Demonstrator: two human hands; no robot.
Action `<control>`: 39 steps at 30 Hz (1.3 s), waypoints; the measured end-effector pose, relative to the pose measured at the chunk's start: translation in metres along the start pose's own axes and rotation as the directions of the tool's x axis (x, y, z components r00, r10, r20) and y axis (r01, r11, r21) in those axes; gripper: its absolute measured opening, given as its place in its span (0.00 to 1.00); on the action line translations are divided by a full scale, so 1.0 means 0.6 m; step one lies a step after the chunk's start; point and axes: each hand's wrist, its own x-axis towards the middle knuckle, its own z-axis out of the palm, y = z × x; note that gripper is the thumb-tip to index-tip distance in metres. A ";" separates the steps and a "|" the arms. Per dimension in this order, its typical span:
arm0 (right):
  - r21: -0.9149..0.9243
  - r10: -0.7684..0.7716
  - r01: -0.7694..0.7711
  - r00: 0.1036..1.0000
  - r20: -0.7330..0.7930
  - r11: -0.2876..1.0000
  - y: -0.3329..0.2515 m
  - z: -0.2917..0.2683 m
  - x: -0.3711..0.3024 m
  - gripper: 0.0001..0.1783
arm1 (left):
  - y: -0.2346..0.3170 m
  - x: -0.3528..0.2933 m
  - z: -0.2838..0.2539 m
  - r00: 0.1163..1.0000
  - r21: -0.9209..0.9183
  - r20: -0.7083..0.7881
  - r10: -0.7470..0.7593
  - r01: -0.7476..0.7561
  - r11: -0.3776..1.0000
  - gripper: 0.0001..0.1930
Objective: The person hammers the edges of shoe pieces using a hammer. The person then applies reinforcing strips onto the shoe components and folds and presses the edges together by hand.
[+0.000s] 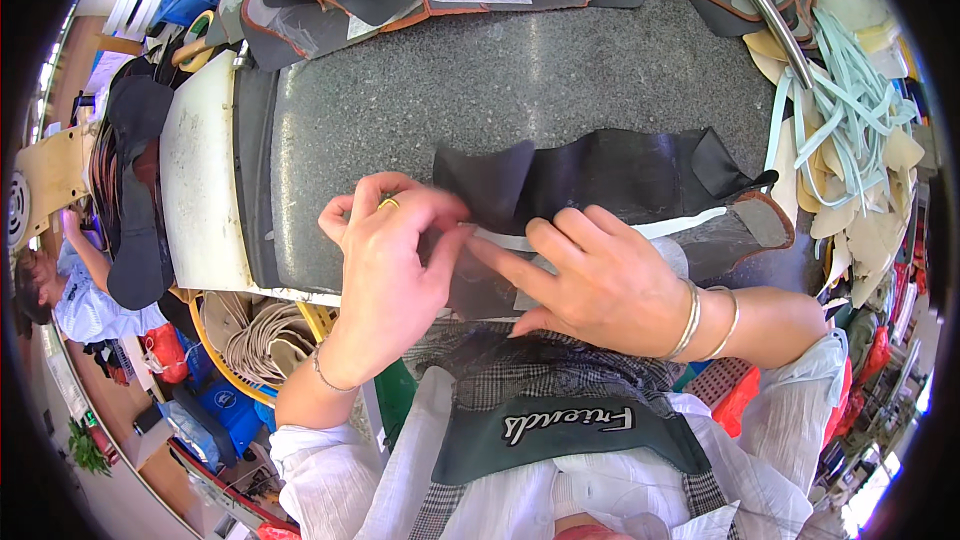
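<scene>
In our view, the black leather-like piece [610, 175] lies on the grey speckled surface [400, 110], around 2 o'clock of centre. Our left hand [395, 235], at 9 o'clock, seems to pinch its near edge between thumb and finger; our right hand [610, 275], near 4 o'clock, points its index fingertip just beside that pinch, though we cannot tell whether it grips anything. A white strip [685, 224] runs along the near edge. We judge that uneven pulling could pucker the edge or skew the strip, and the raised, blurred flap [485, 185] could flop over if the pinch slips.
</scene>
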 end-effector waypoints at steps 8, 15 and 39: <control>-0.031 0.004 -0.005 0.999 -0.032 0.999 -0.004 0.015 0.011 0.39 | 0.005 -0.021 0.003 0.996 0.127 -0.063 0.060 -0.052 0.991 0.05; 0.161 0.074 -0.057 0.992 -0.104 0.985 0.020 0.010 -0.014 0.28 | 0.014 -0.058 -0.047 0.981 0.293 0.098 0.168 -0.190 0.937 0.05; 0.070 0.135 -0.140 0.988 0.073 0.988 0.113 -0.076 -0.027 0.15 | 0.043 -0.079 0.036 0.039 -0.263 0.961 0.272 -0.162 0.951 0.20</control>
